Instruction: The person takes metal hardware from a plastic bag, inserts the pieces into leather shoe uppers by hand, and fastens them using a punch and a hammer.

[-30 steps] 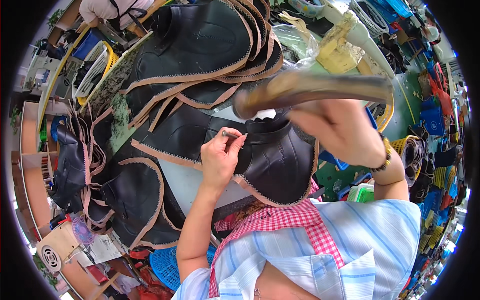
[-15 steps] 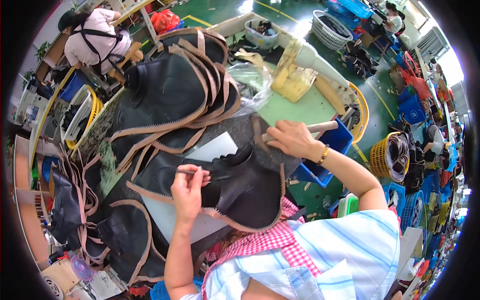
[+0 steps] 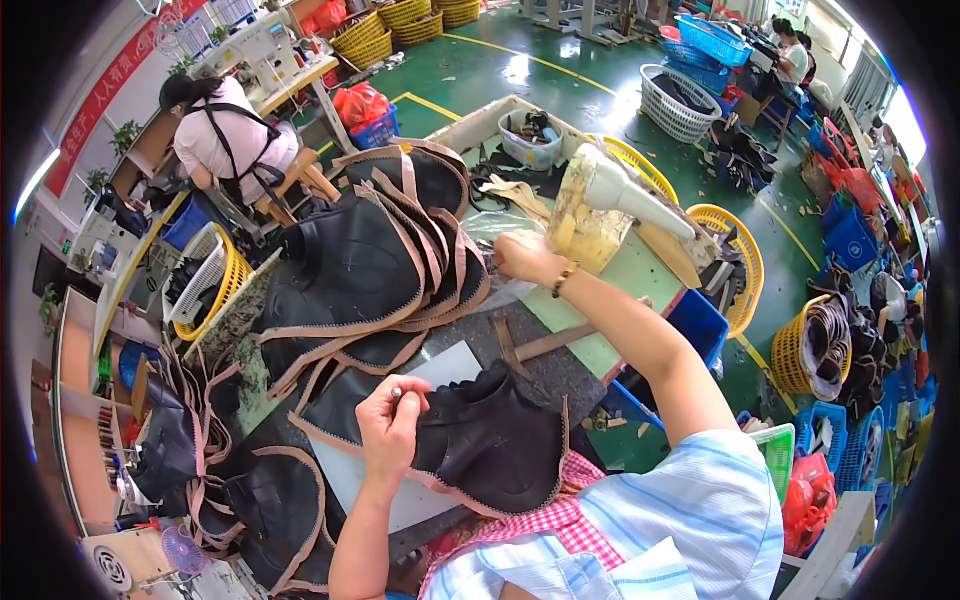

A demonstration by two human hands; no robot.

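A left hand (image 3: pixel 388 428) grips a slim tool (image 3: pixel 397 393), mostly hidden, lower left of the hammer (image 3: pixel 548 343); above the hammer, the right hand (image 3: pixel 527 256) sits beside clear plastic (image 3: pixel 490 226), its grasp impossible to tell. Below the hammer lies a black, scallop-topped panel (image 3: pixel 500 445), edged in zigzag tan.

"And the left hand (image 3: pixel 388 428)?"

"Closed up, with fingers (image 3: pixel 408 384) curled in and forearm (image 3: pixel 366 525) aimed at twelve o'clock."

"And the right hand (image 3: pixel 525 256)?"

"Stretched toward ten o'clock on a nearly straight arm (image 3: pixel 645 350), palm down, with fingertips too small to make out."
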